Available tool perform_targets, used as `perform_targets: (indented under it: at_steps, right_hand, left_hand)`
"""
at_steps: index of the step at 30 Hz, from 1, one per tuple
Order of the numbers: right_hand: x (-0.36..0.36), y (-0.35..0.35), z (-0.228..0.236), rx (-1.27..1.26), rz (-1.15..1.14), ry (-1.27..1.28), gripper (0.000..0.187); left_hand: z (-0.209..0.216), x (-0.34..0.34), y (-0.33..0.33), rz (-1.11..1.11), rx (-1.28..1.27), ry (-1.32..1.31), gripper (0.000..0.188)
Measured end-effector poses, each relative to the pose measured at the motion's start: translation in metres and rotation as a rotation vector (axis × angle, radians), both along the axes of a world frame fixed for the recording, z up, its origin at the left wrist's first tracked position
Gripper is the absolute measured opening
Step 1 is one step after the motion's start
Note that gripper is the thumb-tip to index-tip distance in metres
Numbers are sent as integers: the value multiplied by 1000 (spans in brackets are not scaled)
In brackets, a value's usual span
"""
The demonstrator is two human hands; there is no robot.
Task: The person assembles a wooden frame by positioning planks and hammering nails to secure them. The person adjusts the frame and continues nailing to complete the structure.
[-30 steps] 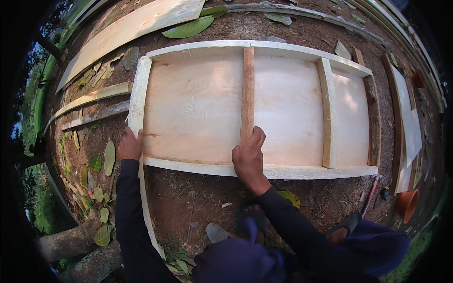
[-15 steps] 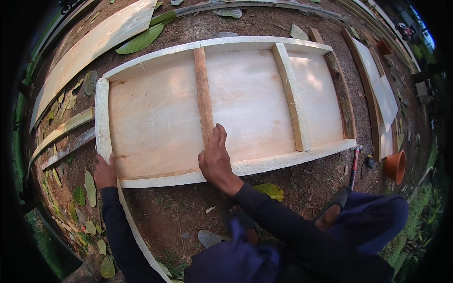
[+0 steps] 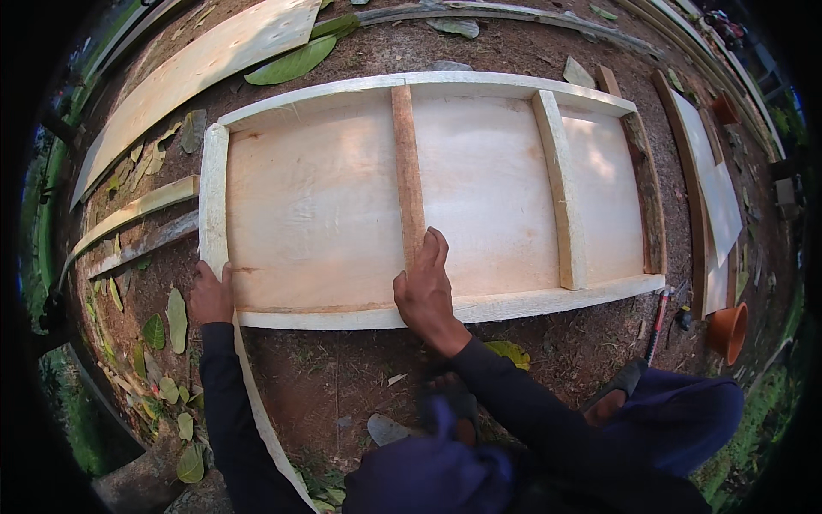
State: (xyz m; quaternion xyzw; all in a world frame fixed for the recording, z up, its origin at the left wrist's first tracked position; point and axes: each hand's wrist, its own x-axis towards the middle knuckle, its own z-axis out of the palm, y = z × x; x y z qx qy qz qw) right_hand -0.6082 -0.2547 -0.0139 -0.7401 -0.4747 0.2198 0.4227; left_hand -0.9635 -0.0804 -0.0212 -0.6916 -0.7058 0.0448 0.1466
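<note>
**View shifts, hands keep their places on the wooden frame**

Since half a second ago the wooden frame (image 3: 514, 306) has slid rightward in view together with the ground around it, so the viewpoint has turned; against the frame, neither hand has visibly moved.

The frame lies flat, its pale panel (image 3: 317, 197) showing between the crosspieces. The left hand (image 3: 211, 295) is at the frame's left end board (image 3: 214, 184), toward the near corner, with the board between thumb and fingers; the frame stretches away to that hand's right. From under it, a pale length of wood (image 3: 257, 403) runs toward the person; whether this is the same board cannot be told.

The right hand (image 3: 426, 295) is narrowed over the near end of the frame's brown crosspiece (image 3: 407, 171), where this meets the near rail, thumb to its left and bent fingers to its right. The frame's paler crosspiece (image 3: 559, 188) stands well apart from that hand, to the right.

Left of the frame are a pale strip (image 3: 145, 206) and a greyer one below it. A plywood sheet (image 3: 197, 90) lies beyond the frame's far left corner. Just off its near right corner is a tool with a red and black handle (image 3: 658, 321), with an orange pot (image 3: 727, 332) farther right. A yellow leaf (image 3: 509, 353) lies near the frame's near rail.
</note>
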Motion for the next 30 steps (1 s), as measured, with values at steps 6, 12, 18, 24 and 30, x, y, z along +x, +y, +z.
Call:
perform_targets:
  at_steps: [6,12,18,24,30]
  right_hand:
    - [-1,-1,-5,-6,22,-9,67]
    - [0,-2,-6,-6,36,20,69]
    - [5,-6,-13,13,31,-34,76]
    - [4,-7,-11,6,24,15,77]
    - [14,-4,-9,-115,19,290,87]
  left_hand:
    - [-6,-1,3,34,-23,-11,67]
    - [-15,-9,-2,18,51,-15,67]
    - [-16,2,-3,26,32,-102,63]
    - [-17,1,-4,23,58,-165,62]
    - [-11,7,-6,40,55,-187,60]
